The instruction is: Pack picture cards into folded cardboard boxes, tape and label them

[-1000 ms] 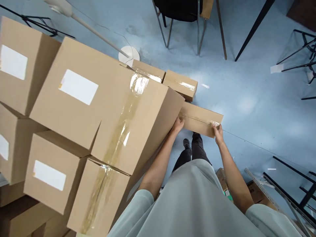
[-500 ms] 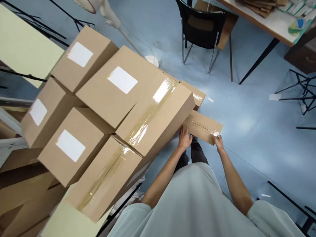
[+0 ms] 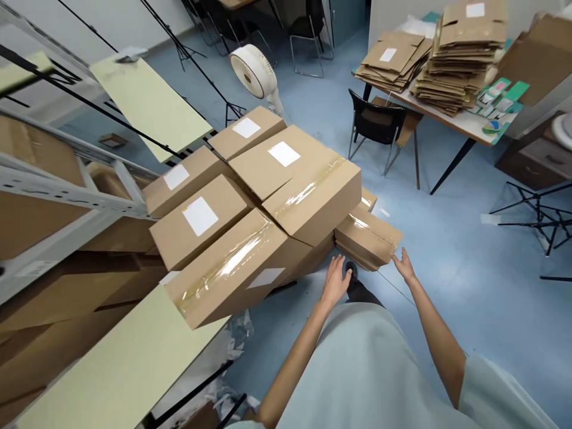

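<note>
A small taped cardboard box (image 3: pixel 367 238) lies on low boxes at the right foot of a stack of sealed cartons (image 3: pixel 250 202). My left hand (image 3: pixel 336 281) hovers just below its near left end, fingers spread, touching nothing. My right hand (image 3: pixel 406 265) is open too, fingertips at the box's near right corner. Both hands are empty. Several cartons in the stack carry white labels and clear tape.
A metal shelf rack (image 3: pixel 67 190) with pale green boards stands at left. A white fan (image 3: pixel 255 71) is behind the stack. A black chair (image 3: pixel 378 125) sits by a table (image 3: pixel 465 122) piled with flattened cardboard. Black tripod legs (image 3: pixel 536 214) are at right on the blue floor.
Both hands have let go of the small box, which now rests beside the stack, and drawn back toward me. The camera has tilted up, showing the fan, table and shelf.
</note>
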Demonstrator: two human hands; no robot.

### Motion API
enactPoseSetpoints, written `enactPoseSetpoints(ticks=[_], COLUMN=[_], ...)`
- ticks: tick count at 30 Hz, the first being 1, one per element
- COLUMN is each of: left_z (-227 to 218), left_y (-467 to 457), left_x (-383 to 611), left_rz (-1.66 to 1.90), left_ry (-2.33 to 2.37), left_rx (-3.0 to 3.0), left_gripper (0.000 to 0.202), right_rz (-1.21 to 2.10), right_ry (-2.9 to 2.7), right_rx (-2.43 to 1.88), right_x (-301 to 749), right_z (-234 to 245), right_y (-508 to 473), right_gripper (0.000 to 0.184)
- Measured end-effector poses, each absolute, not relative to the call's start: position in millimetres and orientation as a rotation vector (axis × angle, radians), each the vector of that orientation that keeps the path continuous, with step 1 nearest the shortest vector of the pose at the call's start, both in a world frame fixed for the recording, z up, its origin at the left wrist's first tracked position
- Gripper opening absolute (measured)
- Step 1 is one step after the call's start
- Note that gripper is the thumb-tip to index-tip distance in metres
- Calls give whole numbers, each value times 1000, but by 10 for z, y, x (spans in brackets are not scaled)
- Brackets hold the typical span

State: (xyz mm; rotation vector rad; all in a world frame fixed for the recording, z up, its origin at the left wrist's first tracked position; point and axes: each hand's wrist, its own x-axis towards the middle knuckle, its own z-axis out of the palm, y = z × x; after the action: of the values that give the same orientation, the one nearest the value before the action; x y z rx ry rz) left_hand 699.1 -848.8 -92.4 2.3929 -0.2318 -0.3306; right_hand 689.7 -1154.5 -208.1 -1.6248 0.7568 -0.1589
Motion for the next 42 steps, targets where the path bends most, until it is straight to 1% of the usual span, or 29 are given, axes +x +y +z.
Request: enactPoseSetpoints(ticks=[5, 11, 13, 19, 24, 27, 30, 36, 42], left_z=[-692, -271, -125, 64, 237, 402, 526, 547, 553], left_y=[-8758, -9323, -9602, -10888, -12189, -12783, -13160, -13501, -13766], left_x=[6717, 6532, 6532, 6923, 7562, 7905, 8204, 8938, 10078], left_rz=[-247, -140, -98, -44, -109, -97, -74, -33, -38], left_ry=[-271, -316, -359, -393, -397, -370, -333, -220, -137], left_rx=[2325, 2246, 2212, 2091, 2019, 2010, 2009, 2007, 1983], left_gripper=[50, 45, 44, 41, 40, 41, 43, 44, 44], right_rz=[-39, -206, -273, -439, -455, -433, -403, -354, -342], right_ry=[701, 506, 456, 431, 427, 420, 377, 258, 283], right_rx=[-1727, -1763, -1756, -1622, -1594, -1585, -1577, -1589, -1604], right_x=[6609, 6175, 6138, 6322, 6501, 6734, 7151, 8222, 9353], right_z=[-1574, -977, -830, -473, -175, -6, 122, 319, 432], right_y=[-11747, -12162, -12375, -13312, -14324, -14885, -15305, -15806, -16269], right_gripper=[87, 90, 86, 73, 61, 57, 55, 51, 50])
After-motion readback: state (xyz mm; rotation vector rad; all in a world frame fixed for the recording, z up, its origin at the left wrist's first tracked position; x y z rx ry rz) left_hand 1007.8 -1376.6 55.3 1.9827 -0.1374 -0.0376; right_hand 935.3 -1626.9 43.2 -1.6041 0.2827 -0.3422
